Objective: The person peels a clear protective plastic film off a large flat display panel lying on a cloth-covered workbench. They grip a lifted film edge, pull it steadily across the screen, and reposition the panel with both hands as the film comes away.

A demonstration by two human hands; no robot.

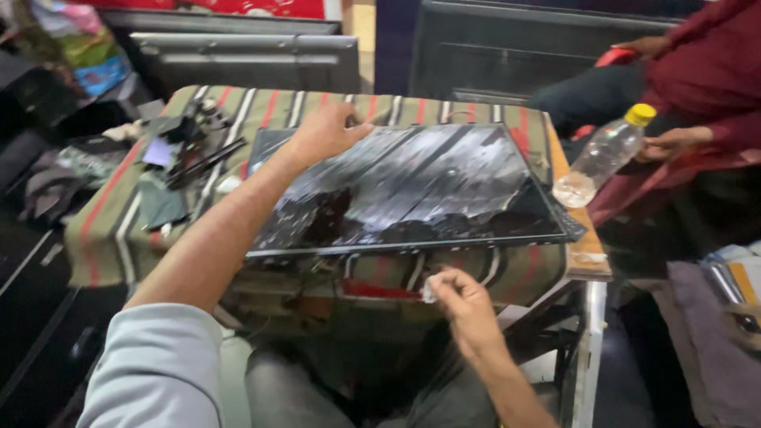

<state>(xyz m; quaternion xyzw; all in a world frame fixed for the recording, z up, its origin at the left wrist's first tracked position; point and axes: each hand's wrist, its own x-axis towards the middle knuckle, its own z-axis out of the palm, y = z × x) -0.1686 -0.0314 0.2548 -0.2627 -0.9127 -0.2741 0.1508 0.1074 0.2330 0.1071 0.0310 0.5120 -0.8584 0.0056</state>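
A dark, glossy flat screen panel (428,190) lies flat on a table covered with a striped cloth (111,230). My left hand (323,131) rests on the panel's far left corner, fingers curled over its edge. My right hand (464,305) hovers just below the panel's near edge and pinches a small white wad (429,290) between fingertips. The panel's surface shows pale streaks and reflections.
Dark tools and small parts (178,150) lie in a heap on the cloth at left. At right another person in a dark red garment (705,79) holds a clear plastic bottle with a yellow cap (606,154). Flat screens (246,55) lean behind the table.
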